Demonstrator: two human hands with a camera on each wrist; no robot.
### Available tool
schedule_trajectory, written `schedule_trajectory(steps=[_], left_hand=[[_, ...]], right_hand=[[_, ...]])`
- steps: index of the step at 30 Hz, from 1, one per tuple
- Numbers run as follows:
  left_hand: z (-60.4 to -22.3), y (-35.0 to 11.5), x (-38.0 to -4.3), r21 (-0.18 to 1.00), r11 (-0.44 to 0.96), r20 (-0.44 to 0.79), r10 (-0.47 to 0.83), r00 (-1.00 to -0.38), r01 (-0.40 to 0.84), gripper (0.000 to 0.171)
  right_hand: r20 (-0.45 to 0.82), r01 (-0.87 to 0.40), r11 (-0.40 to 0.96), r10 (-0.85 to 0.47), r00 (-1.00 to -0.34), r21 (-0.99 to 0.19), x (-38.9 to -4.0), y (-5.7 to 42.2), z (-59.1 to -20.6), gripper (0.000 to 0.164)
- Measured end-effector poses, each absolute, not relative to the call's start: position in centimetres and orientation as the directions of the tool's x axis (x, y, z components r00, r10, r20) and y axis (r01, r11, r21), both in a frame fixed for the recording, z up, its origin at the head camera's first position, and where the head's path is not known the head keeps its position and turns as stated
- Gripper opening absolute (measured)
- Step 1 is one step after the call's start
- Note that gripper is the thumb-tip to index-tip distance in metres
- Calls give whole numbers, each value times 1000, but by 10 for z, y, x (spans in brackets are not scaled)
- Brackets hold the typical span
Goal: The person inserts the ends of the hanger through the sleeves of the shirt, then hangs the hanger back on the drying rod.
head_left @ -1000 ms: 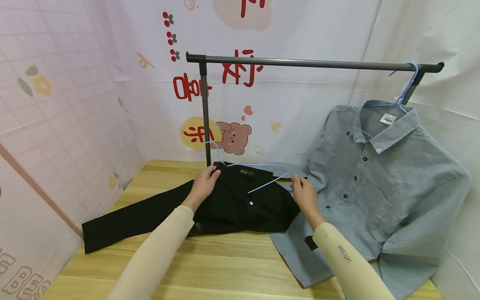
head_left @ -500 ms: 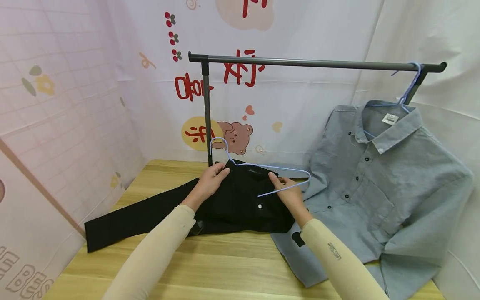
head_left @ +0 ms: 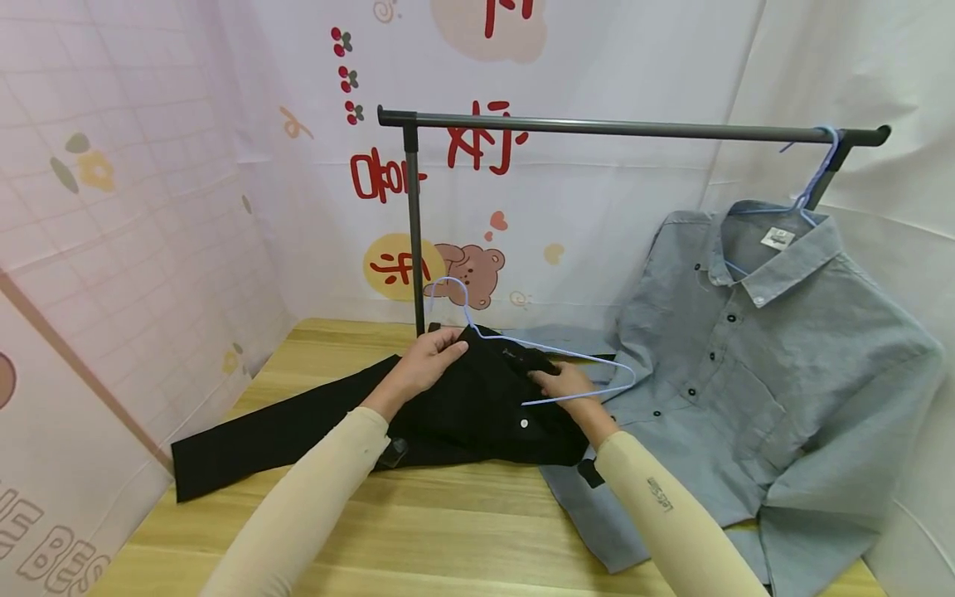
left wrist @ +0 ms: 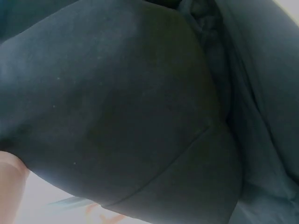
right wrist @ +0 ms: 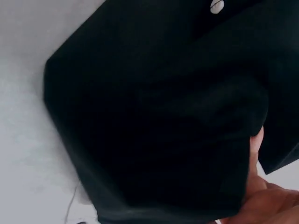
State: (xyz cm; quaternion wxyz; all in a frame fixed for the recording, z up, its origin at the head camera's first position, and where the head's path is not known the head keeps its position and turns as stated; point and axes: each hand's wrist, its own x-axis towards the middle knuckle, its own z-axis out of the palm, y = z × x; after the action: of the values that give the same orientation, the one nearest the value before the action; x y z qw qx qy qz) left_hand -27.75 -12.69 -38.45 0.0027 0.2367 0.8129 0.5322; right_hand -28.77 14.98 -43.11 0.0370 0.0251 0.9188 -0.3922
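A black shirt with a white button lies bunched on the table, one long sleeve stretched out to the left. My left hand pinches its upper left edge, thumb on top, just below the hook of a thin light-blue hanger. The hanger's left arm is hidden in the cloth, while its right arm lies outside, passing over my right hand. That hand grips the upper right edge of the shirt; in the right wrist view black cloth covers most of its fingers. Black cloth fills most of the left wrist view.
A dark metal rack stands behind on the wooden table. On its right end a grey shirt hangs from a purple-blue hanger, its lower part spread on the table under the right forearm. Printed cloth walls enclose the back and sides.
My right hand has moved left and taken hold of the shirt's upper right edge. My left hand has shifted slightly right, and the hanger has moved right and tilted, its right end lower.
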Motion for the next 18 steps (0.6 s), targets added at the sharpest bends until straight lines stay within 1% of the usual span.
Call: schedule_trajectory(steps=[1,2,3,5,8,10,12,18], left_hand=[[-385,-127,-278,868,318,245,393,-886,381,23],[-385,-128,-279,869,319,242,391,-888,377,22],[-385,-129,-279,870,324,237,385,-892,371,23],[-387,-133,-281,868,352,222,357,-907,351,22],[-393,-141,-284,825,446,227,298,-927,346,20],[-399,-145,-287,767,528,255,271,-928,365,18],[-404,-148,-290,691,602,302,264,-916,401,17],[-413,-149,-295,460,757,405,286,-868,464,12]], right_hand=[[-72,56,693,7,-997,-719,-288,152,-432,45],[-56,36,702,-5,-998,-712,-288,155,-433,38],[-39,17,705,-15,-999,-709,-289,158,-433,35],[3,-10,727,-12,-1000,-687,-288,166,-433,37],[55,-10,753,36,-998,-658,-287,177,-432,39],[86,-5,754,68,-994,-657,-286,182,-430,38],[109,-7,742,88,-990,-670,-286,185,-428,35],[192,-75,731,78,-978,-678,-282,191,-416,27]])
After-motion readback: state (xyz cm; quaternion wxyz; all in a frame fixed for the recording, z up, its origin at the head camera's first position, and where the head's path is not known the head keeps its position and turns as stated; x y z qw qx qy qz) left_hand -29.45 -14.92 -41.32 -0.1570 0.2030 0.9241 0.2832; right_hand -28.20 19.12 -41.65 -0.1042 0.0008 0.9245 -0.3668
